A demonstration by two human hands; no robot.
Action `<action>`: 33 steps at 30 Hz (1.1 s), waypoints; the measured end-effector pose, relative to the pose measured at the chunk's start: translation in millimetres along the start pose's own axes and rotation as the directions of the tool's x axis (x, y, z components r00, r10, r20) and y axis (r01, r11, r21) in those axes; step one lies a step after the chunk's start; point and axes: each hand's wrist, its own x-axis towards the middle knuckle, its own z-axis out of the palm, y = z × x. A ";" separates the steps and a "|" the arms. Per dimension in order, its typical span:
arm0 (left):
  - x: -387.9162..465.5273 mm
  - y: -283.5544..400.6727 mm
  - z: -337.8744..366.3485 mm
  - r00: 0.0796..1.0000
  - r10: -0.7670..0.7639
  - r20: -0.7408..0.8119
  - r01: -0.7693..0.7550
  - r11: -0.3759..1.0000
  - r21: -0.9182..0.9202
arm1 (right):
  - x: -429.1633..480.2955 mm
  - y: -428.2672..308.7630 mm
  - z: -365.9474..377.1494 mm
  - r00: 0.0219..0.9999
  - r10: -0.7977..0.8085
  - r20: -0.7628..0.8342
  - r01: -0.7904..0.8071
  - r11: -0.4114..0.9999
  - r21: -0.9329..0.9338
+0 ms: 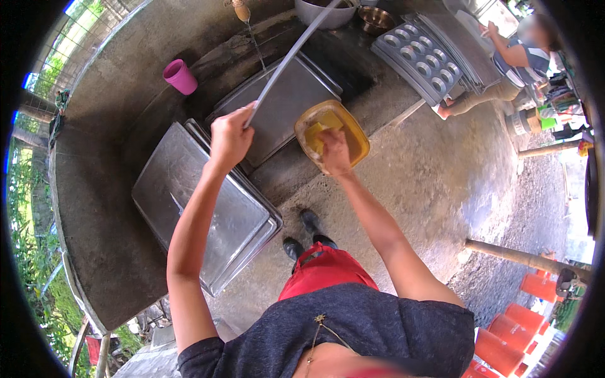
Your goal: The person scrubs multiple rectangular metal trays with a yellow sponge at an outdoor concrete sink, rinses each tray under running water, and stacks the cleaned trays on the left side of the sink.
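My left hand (231,137) grips the lower end of a long, narrow metal piece (293,52). It slants up to the right and may be a tray seen edge-on. Inside a yellow plastic tub (361,144) with cloudy liquid, my right hand (336,153) is closed on a yellow sponge (313,134); its fingertips are blurred. Under the metal piece lies a flat metal baking tray (269,118), partly covered by the tub. Left of it, a stack of metal trays (227,222) leans at an angle, partly hidden behind my left forearm.
Water (257,47) runs thinly from a tap (241,10). A pink plastic cup (182,78) stands by the concrete wall (108,90). Farther right are a muffin pan (423,61), stacked trays (468,52), a metal bowl (375,20) and another person (515,56).
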 end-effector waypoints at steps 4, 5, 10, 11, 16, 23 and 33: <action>5.4 -60.4 75.7 0.989 0.115 0.093 -0.129 0.978 0.163 | 12.7 31.1 -10.4 0.999 -0.005 -0.045 -0.001 0.993 -0.121; 3.0 -74.6 92.9 0.989 0.091 0.116 -0.112 0.976 0.186 | 15.0 40.0 -9.1 0.999 0.024 -0.045 -0.030 0.991 -0.131; -29.4 -102.7 147.2 0.952 -0.039 0.303 -0.060 0.948 0.313 | 11.1 62.4 4.9 0.997 0.047 0.063 -0.027 0.958 -0.284; -35.7 -99.3 150.2 0.954 -0.065 0.293 -0.045 0.935 0.353 | 10.8 61.3 3.7 0.999 -0.003 0.051 0.016 0.968 -0.250; -67.9 -66.7 122.9 0.891 -0.423 0.166 0.417 0.906 0.074 | 37.9 16.1 -25.7 0.974 0.153 -0.164 -0.166 0.984 -0.067; -205.5 -80.4 8.7 0.667 -0.487 -0.564 0.616 0.786 0.051 | 35.4 -102.2 26.2 0.980 -0.008 0.201 -0.172 0.484 0.858; -382.4 -136.9 -36.3 0.282 -0.587 -0.759 0.959 0.199 0.203 | -66.5 -330.1 257.6 0.690 -0.650 0.318 0.565 0.759 0.325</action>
